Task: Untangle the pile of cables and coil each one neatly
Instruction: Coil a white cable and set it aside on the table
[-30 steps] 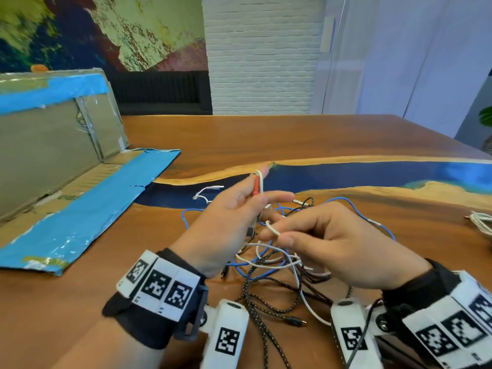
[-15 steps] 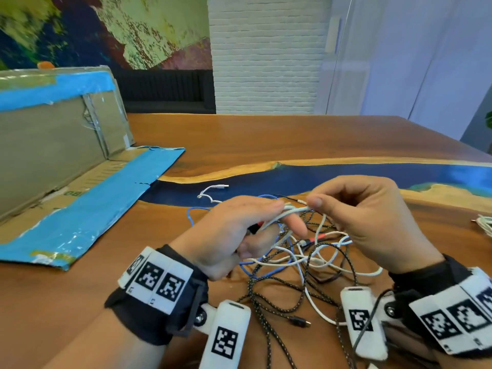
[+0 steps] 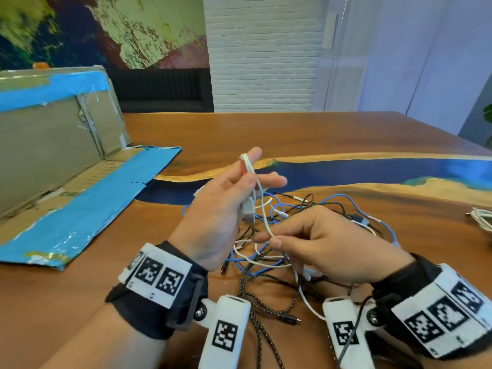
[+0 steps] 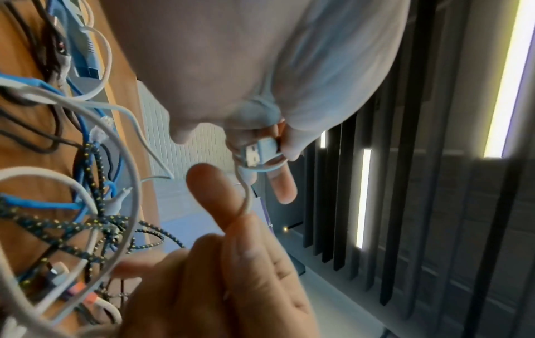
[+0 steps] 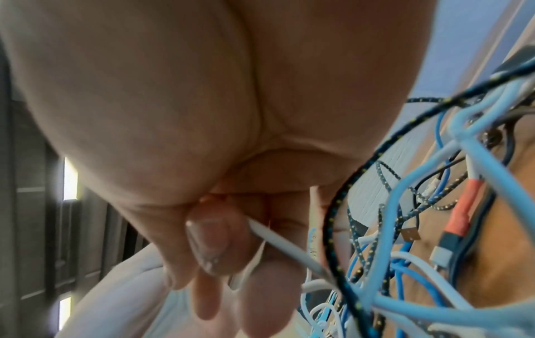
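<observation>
My left hand (image 3: 213, 209) grips the white USB cable (image 3: 262, 209) wound on its fingers; my right hand (image 3: 327, 246), just below it, pinches the same cable.

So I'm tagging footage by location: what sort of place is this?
Probably an office lounge or meeting room: a large wood-and-blue-resin table, a painted mural beside a white brick wall, and a dark bench along it.

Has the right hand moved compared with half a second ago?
Yes. The right hand has dropped toward the person, away from the table's blue stripe, pinching the white cable.
</observation>
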Motion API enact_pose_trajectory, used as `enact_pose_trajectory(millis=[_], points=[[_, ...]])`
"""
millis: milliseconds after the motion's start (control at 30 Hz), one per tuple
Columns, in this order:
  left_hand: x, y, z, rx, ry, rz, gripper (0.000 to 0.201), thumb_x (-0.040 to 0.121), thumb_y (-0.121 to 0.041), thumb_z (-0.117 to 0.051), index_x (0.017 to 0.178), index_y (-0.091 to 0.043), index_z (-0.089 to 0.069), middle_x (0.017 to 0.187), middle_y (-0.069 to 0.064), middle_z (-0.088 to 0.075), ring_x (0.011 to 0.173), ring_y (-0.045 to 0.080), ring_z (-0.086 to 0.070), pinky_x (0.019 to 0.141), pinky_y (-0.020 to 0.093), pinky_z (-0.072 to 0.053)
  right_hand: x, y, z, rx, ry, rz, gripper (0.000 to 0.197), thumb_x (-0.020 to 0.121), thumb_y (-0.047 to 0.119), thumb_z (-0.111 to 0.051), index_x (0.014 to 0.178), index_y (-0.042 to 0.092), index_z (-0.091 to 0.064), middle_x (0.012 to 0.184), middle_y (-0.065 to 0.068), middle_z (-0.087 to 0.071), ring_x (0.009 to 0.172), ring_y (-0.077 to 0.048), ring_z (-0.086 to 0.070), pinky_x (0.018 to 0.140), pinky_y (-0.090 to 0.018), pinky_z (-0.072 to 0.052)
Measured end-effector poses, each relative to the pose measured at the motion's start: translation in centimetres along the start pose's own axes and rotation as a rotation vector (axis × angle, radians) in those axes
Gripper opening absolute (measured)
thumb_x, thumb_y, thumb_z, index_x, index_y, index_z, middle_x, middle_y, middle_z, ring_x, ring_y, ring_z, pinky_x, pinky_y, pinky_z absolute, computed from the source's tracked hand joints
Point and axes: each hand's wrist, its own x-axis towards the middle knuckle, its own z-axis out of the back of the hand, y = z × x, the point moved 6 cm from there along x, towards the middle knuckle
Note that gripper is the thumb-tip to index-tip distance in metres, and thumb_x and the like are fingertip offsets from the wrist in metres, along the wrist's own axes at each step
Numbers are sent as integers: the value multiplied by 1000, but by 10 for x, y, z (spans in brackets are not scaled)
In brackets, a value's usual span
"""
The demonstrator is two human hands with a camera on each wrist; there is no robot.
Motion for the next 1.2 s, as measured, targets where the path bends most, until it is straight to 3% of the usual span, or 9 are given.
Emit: enact_pose_trajectory(millis=[133,200,333,467,600,800,900,1033,1200], points=[[0,8,1,403,58,7,33,108,-15,-44,130,-35,-59,113,2,-76,120,3,-60,102,18,-45,0,9,10,121,-175,109,25,98,15,-67,82,29,-79,57,2,-66,79,2,-69,71,-10,-47],[1,9,3,481,77,48,31,108,-15,-44,130,-27,-62,105,2,-76,99,4,-66,92,21,-52,-2,8,20,243,-315,136,14,92,5,-71,82,12,-78,61,9,-70,67,6,-67,64,-8,-48],[-5,19,-5,494,215,96,37,110,-25,-38,119,-1,-66,56,3,-52,55,16,-44,59,27,-38,-5,5,36,382,-542,236,19,85,1,-78,82,18,-69,53,-1,-54,41,-20,-45,46,-27,-42],[-12,25,-17,411,350,142,42,101,-39,-42,95,-12,-74,51,-2,-31,51,18,-23,53,32,-23,-7,-1,47,411,-593,239,14,82,5,-77,87,14,-68,57,-6,-49,41,-23,-39,44,-24,-39],[-9,13,-8,129,242,159,41,102,-36,-46,66,-19,-59,46,-6,-27,45,15,-21,48,27,-21,-6,-9,48,273,-509,143,13,89,15,-72,97,22,-79,60,8,-62,49,-15,-47,48,-21,-41],[-3,-8,1,-392,161,106,46,108,-35,-27,90,-14,-64,49,-8,-20,42,8,-38,88,36,-42,-3,-28,59,169,-526,21,23,99,9,-62,114,20,-77,69,19,-69,63,4,-59,61,-9,-43],[-6,-10,-3,-426,213,90,48,108,-34,-28,106,-8,-68,51,-7,-18,40,5,-33,87,34,-40,-2,-24,60,80,-546,7,22,99,14,-64,109,27,-78,95,11,-79,89,1,-69,78,-14,-48],[-8,-4,-7,-462,253,147,43,108,-36,-31,82,-15,-58,45,-10,-30,38,6,-36,77,32,-25,-5,-26,68,43,-642,6,23,100,22,-63,104,39,-77,90,-20,-73,72,-29,-54,66,-30,-41],[-6,-4,-5,-463,88,106,40,108,-36,-28,77,-17,-46,75,2,-71,68,20,-71,85,41,-42,-1,-37,62,19,-484,-30,27,102,17,-60,116,33,-76,61,6,-60,59,-4,-50,60,-17,-41]])
